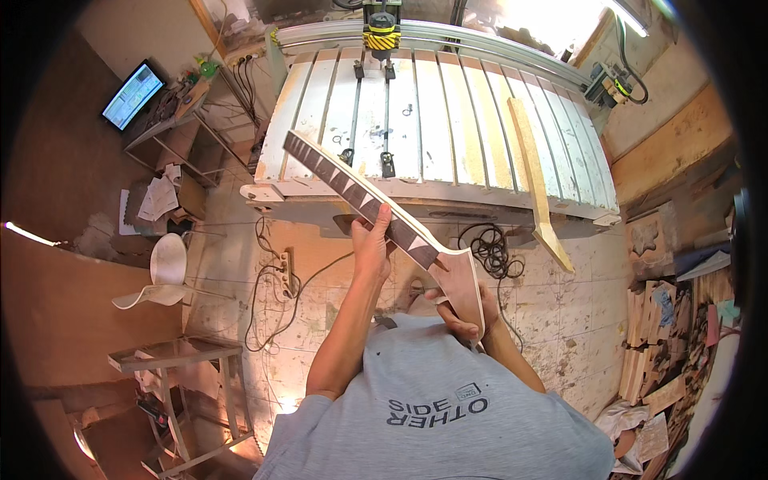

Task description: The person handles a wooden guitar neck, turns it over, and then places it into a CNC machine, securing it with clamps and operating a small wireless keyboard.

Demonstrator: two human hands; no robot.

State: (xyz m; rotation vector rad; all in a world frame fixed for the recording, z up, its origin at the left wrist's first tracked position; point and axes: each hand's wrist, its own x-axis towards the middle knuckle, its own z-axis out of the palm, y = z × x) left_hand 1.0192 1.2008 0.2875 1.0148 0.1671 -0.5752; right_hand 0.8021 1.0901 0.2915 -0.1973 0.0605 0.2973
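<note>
While both hands hold it up in front of the grey shirt (pixel 440 384), the guitar neck (pixel 410 242) runs aslant across the middle of the view, its slim end toward half past ten and its broad pale headstock (pixel 461 282) toward four o'clock. The dark fingerboard (pixel 336 179) with pale pointed inlays faces up. The left hand (pixel 371 250), close to the centre, is clamped round the shaft, its thumb along the fingerboard. The right hand (pixel 462 322), between four and five o'clock, is closed on the headstock's lower end, some of its fingers hidden behind the wood.

At twelve o'clock stands a white slotted machine bed (pixel 432 144), with a yellow-and-black striped spindle (pixel 382 38) above its far side. A long shaped wooden piece (pixel 529 164) lies on the bed at two o'clock, overhanging the near edge. A coiled black cable (pixel 486 254) rests on the floor at three o'clock, a power strip (pixel 287 274) at eight, a white chair (pixel 168 260) at nine.
</note>
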